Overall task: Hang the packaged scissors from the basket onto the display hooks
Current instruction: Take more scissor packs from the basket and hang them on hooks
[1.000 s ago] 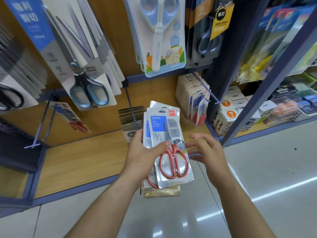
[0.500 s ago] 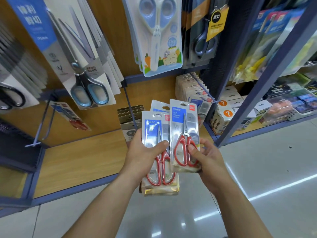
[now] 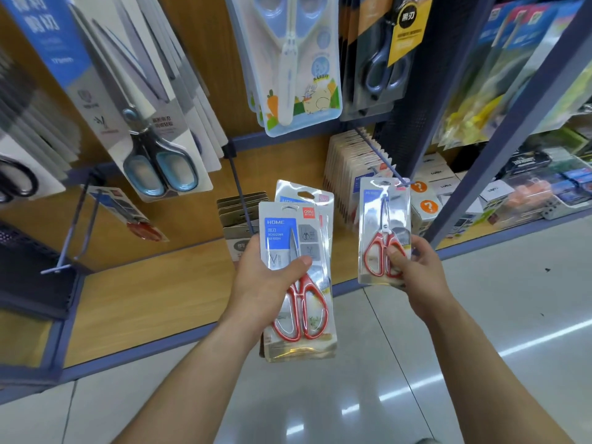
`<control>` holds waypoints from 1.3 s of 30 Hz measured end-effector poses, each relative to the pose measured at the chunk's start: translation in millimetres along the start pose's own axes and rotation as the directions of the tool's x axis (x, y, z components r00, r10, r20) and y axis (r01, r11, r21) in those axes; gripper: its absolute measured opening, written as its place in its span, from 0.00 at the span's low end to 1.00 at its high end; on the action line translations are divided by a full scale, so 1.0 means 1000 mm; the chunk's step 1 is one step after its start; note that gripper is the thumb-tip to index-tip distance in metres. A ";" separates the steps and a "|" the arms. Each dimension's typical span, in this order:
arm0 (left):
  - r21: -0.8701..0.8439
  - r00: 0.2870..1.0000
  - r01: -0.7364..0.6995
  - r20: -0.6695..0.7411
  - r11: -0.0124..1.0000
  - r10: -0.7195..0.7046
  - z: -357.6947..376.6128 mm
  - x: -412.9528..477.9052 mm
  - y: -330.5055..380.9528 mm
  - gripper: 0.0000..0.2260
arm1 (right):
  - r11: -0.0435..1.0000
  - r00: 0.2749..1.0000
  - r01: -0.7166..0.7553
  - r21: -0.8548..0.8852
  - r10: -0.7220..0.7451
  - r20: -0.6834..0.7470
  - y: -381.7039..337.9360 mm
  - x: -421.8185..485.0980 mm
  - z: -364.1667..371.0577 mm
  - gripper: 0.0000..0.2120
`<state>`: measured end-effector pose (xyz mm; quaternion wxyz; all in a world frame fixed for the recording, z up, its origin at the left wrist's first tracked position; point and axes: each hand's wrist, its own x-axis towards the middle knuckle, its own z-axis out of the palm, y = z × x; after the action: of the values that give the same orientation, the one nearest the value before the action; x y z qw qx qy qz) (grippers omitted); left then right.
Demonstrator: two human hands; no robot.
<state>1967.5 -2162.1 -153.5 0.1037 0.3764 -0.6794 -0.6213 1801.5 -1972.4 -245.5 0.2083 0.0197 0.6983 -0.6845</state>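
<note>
- Where the wooden shelf (image 3: 144,299) runs low on the left, both hands are held up in front of it.
- Left hand (image 3: 266,283) grips a stack of packaged scissors (image 3: 301,315), thumb pressed across the front pack, fingers hidden behind.
- Right hand (image 3: 416,274) pinches a single scissors pack (image 3: 384,219) at its red handles, thumb in front, fingers curled behind.
- That pack's top sits at the tip of a blue display hook (image 3: 381,158); whether it is threaded on cannot be told.
</note>
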 end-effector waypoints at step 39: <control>-0.143 0.999 -0.041 -0.004 0.989 0.041 0.010 -0.008 0.002 0.23 | 0.988 0.977 0.113 -0.102 -0.092 0.194 -0.022 -0.100 0.050 0.03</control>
<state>1966.4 -2148.9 -151.4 0.1438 0.3541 -0.6405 -0.6660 1899.3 -1996.4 -191.3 0.2387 -0.0929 0.7129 -0.6528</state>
